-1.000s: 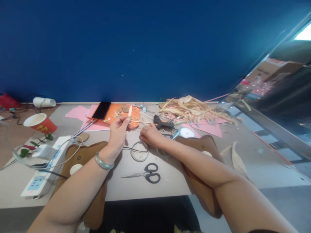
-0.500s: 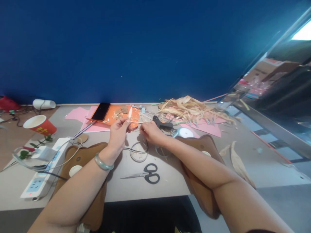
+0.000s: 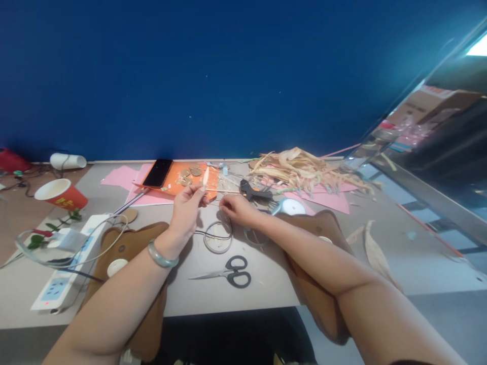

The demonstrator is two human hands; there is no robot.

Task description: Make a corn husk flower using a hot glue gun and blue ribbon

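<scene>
My left hand (image 3: 188, 207), with a bangle on its wrist, is closed in a pinch on a small pale pointed piece of dried husk (image 3: 206, 177) that stands up from its fingertips. Just to the right, my right hand (image 3: 236, 209) has its fingers pressed together; whatever they hold is too small to make out. Beyond it lies a black glue gun (image 3: 253, 191). Below both hands are a looped cable (image 3: 217, 250) and scissors (image 3: 228, 272) with black handles. Behind the hands is an orange sheet (image 3: 175, 189) with round brown pieces and scraps on it.
Dried husks (image 3: 300, 167) are heaped on pink paper at the back right. A ribbon roll (image 3: 292, 207) sits nearby. Two brown cushions (image 3: 114, 238) lie under my forearms. On the left are a power strip (image 3: 57, 291), a paper cup (image 3: 68, 195) and a phone (image 3: 158, 173).
My right hand has drawn slightly down from the thin pale strand between the hands. The left hand keeps its hold on the husk piece, almost unmoved. The view has shifted slightly.
</scene>
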